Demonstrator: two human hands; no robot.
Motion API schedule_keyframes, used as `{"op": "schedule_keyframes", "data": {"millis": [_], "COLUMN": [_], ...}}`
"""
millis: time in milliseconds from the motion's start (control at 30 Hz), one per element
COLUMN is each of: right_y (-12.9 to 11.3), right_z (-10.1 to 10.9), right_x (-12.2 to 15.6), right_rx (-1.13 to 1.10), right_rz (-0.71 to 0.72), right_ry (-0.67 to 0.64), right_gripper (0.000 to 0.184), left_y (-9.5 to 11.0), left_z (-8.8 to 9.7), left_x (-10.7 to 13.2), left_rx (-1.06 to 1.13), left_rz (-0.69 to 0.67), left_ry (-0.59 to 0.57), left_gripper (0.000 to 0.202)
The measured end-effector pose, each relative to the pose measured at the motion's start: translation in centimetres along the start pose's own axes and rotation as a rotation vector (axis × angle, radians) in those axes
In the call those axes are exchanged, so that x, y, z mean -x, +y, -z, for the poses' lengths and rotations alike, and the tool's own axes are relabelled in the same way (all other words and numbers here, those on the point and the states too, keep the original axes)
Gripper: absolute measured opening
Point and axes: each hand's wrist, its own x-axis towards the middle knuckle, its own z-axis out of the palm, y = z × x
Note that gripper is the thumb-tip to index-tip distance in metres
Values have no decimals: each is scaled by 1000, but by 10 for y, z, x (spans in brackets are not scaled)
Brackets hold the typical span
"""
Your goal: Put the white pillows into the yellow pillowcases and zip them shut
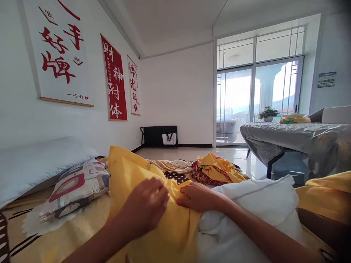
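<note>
A yellow pillowcase [128,175] stands upright in front of me, its far left corner pointed and its fabric bunched near the middle. My left hand [149,204] is closed on it, fingers curled, at the near side. From the right, my right hand [197,196] pinches the gathered yellow cloth, close to my left hand. A white pillow [255,208] lies under and beside my right forearm, against the pillowcase; whether part of it is inside the pillowcase is hidden.
To the left are a patterned pillow [79,186] and a white pillow [44,164] on the yellow bedding [68,241]. Crumpled yellow and plaid cloth [216,168] lies at the bed's far side. A plastic-covered table [287,137] stands at right.
</note>
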Motion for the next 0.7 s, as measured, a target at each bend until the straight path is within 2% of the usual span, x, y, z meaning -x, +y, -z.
{"op": "schedule_keyframes", "data": {"millis": [33, 67, 167, 233, 300, 400, 533, 567, 633, 700], "right_y": [-2, -3, -3, -2, 0, 4, 7, 6, 3, -3], "right_z": [-1, -1, -1, 3, 10, 26, 49, 52, 55, 49], "right_x": [6, 12, 24, 27, 24, 14, -12, -21, -39, -56], "right_rx": [11, 19, 19, 6, 0, -27, -78, -50, -8, -110], "right_rz": [-3, -5, 1, 2, 29, 79, 22, -15, -41, 60], "right_ry": [24, 45, 84, 84, 64, 4, -183, -161, 14, 192], "right_gripper": [41, 42, 43, 41, 40, 38, 36, 32, 21, 34], "left_y": [-17, -33, -71, -82, -84, -79, -78, -79, -82, -84], "left_z": [9, 16, 24, 29, 38, 55, 65, 65, 63, 62], "left_x": [-8, -15, -20, -13, -4, 7, 19, 21, 25, 27], "left_rx": [-87, -137, -166, -136, -67, 94, 149, 139, 124, 110], "left_rz": [26, 45, 116, 179, 225, 263, 290, 294, 291, 275], "left_ry": [58, 48, -167, -279, -353, -452, -537, -534, -487, -406], "left_gripper": [31, 35, 49, 55, 56, 45, 29, 29, 33, 37]}}
